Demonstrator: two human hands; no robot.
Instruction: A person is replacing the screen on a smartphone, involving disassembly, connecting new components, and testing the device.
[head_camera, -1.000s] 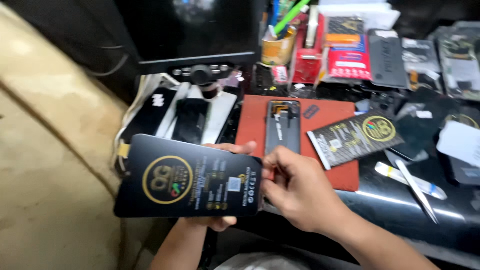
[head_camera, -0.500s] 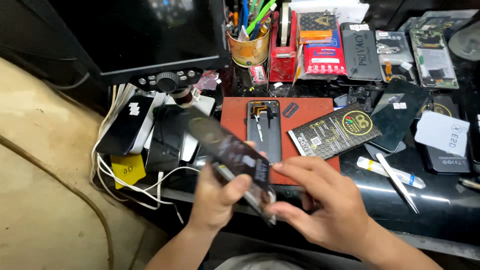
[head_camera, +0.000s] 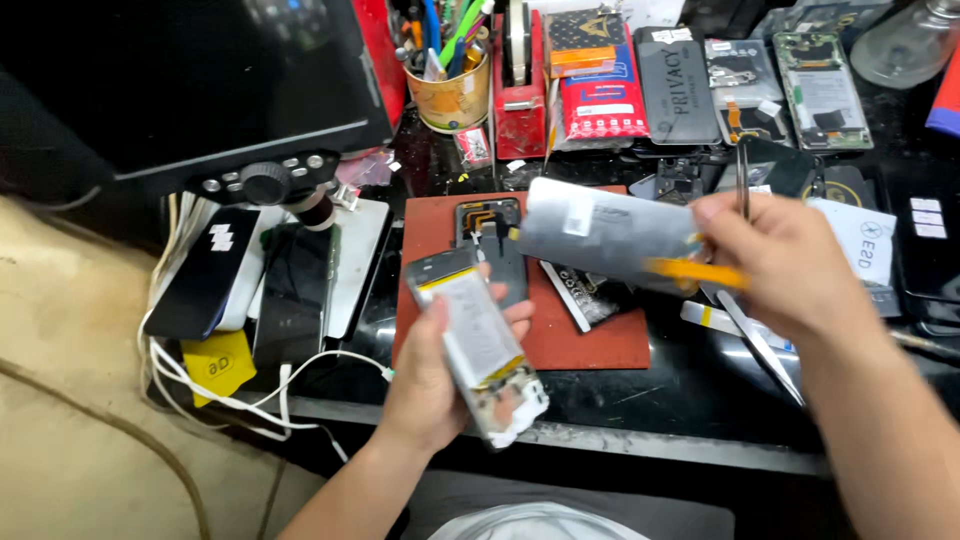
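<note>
Silvery-grey thin flat sleeve (head_camera: 610, 237) pinched at its end by right hand (head_camera: 775, 265) above red rubber mat (head_camera: 590, 340) — probably light, bendy; opened phone body (head_camera: 478, 345) clasped edgewise in left hand (head_camera: 435, 385) — likely fragile

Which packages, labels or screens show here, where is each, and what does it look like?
Silver pouch: in the right hand, flat, grey, small white label.
Phone panel: in the left hand, white rectangle, yellow strip on top.
Monitor: upper left, dark screen.
Red-blue packet: top centre, upright.
Yellow tag: left edge, square.
</note>
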